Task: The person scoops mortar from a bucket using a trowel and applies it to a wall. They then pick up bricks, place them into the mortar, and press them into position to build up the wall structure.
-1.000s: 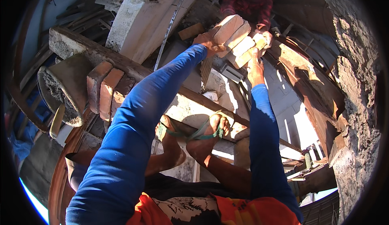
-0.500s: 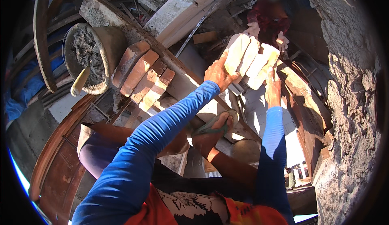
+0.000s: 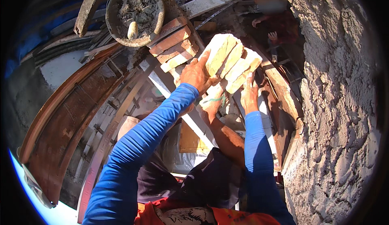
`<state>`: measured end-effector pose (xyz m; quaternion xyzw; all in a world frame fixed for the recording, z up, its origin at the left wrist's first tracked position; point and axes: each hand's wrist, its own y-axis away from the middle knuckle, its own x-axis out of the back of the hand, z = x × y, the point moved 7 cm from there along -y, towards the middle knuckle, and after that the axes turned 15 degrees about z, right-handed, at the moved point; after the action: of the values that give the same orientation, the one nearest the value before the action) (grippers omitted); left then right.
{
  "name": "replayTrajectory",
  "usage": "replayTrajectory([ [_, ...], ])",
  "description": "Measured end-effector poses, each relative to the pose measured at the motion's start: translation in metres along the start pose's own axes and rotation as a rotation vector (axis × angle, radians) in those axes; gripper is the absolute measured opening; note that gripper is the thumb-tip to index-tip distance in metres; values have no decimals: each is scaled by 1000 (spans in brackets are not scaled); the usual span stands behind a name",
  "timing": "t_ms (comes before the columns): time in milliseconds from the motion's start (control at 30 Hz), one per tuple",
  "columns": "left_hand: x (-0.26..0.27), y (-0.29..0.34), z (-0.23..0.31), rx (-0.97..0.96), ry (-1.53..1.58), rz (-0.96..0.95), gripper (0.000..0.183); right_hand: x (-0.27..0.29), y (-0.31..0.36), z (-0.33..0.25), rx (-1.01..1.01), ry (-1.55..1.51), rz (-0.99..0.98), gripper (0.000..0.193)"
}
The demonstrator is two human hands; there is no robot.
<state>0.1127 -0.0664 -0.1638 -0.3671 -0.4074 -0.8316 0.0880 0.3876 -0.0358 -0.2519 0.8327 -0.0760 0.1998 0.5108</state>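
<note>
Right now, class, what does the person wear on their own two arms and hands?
Both arms wear tight bright blue long sleeves to the wrists. The left hand and right hand are bare, no gloves. An orange patterned garment shows at the lower edge.

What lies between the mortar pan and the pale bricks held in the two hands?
In the head view, a row of reddish bricks lies between the mortar pan and the pale bricks, on a plank.

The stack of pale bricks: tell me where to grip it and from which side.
Grip the stack of pale bricks at its two ends, one hand on each side. The bricks lie side by side, loose, so pressing inward probably keeps them together. The left hand and right hand already clasp it this way.
</note>
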Motion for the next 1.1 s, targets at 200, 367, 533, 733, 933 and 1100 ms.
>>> replayTrajectory([
  [200, 77, 6, -43, -71, -87, -22, 95, -74, 75, 62, -272, -179, 15, 110],
  [367, 91, -8, -96, -35, -80, -96, 94, -134, 91, 107, -347, -264, 18, 90],
  [533, 82, -20, -127, -243, -26, 43, 88, -157, 103, 95, -262, -332, -166, 95],
  [733, 81, -37, -148, -249, 55, 5, 79, -163, 92, 147, -295, -168, -82, 121],
  [933, 90, -43, -157, -167, -154, 11, 92, -185, 84, 149, -225, -109, -136, 55],
  [1100, 80, -38, -167, -248, -41, 169, 87, -196, 47, 153, -217, 109, -248, 31],
])
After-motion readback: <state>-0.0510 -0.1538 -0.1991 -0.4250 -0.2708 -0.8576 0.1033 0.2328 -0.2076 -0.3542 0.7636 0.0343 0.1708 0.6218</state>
